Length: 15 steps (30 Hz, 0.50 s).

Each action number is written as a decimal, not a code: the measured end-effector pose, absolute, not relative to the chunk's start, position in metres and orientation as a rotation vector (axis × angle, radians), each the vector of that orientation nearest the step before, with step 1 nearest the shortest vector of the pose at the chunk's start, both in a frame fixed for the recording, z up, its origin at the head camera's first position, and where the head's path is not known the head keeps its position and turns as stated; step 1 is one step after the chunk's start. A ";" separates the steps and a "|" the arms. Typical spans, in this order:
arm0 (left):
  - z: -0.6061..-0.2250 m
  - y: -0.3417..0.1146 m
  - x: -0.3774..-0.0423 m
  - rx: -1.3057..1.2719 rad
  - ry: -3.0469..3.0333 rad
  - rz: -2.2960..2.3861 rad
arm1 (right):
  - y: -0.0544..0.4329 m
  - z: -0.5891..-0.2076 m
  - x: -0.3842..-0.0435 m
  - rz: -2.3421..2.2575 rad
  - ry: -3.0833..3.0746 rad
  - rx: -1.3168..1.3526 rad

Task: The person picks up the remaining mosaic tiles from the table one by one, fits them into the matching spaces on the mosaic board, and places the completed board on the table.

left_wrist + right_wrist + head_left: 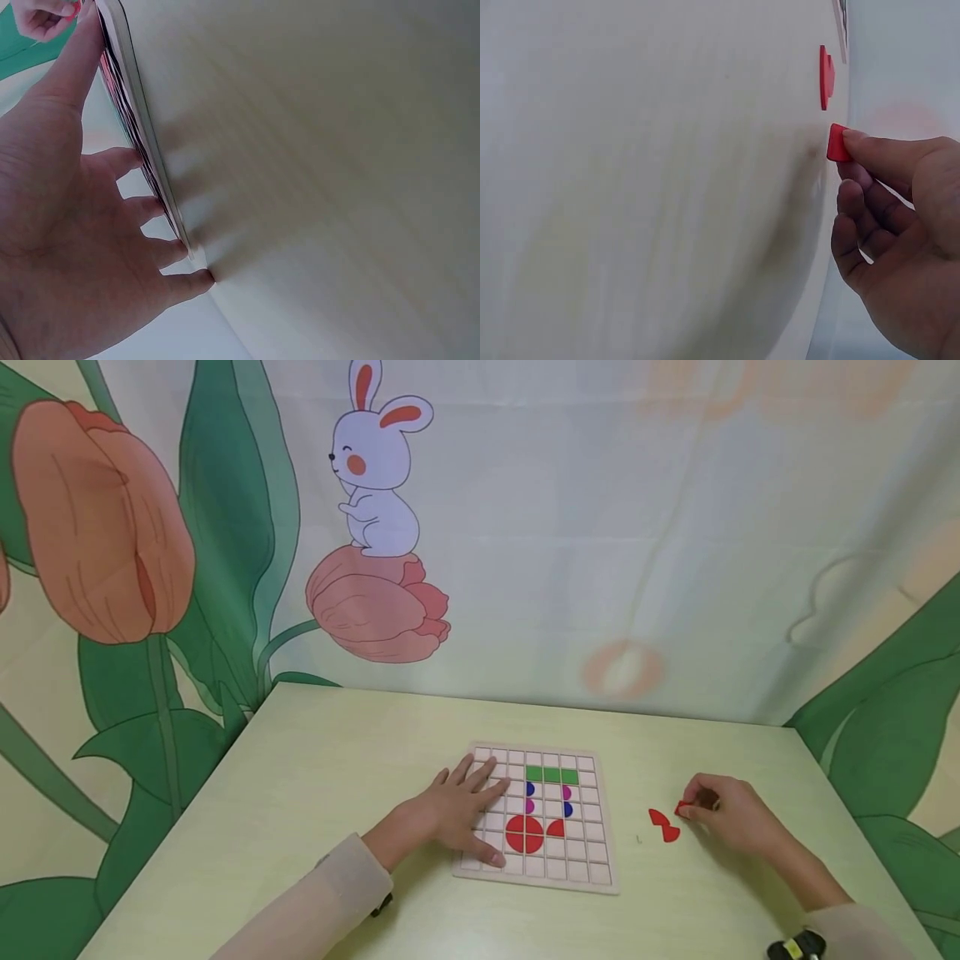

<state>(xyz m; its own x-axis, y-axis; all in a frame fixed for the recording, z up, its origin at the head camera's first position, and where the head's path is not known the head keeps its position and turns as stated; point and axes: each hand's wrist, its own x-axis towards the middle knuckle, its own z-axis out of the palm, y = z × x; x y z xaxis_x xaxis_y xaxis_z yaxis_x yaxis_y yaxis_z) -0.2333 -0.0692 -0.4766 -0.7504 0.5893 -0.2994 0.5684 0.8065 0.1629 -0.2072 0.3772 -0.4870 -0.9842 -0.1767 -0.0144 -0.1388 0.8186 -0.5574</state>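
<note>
Spread across the left side of a wooden grid board (573, 868), my left hand (459, 810) rests with straight fingers. In the left wrist view its fingertips (174, 251) lie along the board's edge. Between thumb and fingers, my right hand (738, 814) pinches a small red piece (838, 144), held just off the table to the right of the board. Two red pieces (670, 833) lie beside it on the table. On the board are a row of green squares (551, 775), blue and pink half-discs, a red circle (524, 834) of quarter pieces and a lone red quarter (557, 828).
The board lies on a pale wooden table (337, 735). Behind it hangs a printed cloth (525, 527) with tulips and a rabbit. A tiny scrap or mark (639, 839) shows on the table between board and red pieces.
</note>
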 end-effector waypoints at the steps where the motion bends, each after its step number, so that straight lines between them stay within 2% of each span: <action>1: -0.477 -0.069 -0.233 0.880 2.656 0.087 | 0.377 -0.486 -0.208 -0.893 2.941 -0.265; 7: -0.478 -0.069 -0.234 0.888 2.656 0.082 | 0.360 -0.478 -0.214 -0.961 2.989 -0.359; 15: -0.475 -0.070 -0.232 0.890 2.650 0.090 | 0.310 -0.475 -0.219 -1.073 2.919 -0.434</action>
<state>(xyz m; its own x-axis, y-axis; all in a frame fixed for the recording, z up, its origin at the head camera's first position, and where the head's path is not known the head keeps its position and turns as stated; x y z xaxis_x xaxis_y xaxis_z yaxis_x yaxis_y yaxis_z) -0.2323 -0.0698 -0.4752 -0.7446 0.5963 -0.3000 0.5745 0.8013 0.1667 -0.2193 0.3104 -0.4753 -0.9619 -0.2571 0.0931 -0.2562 0.7285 -0.6353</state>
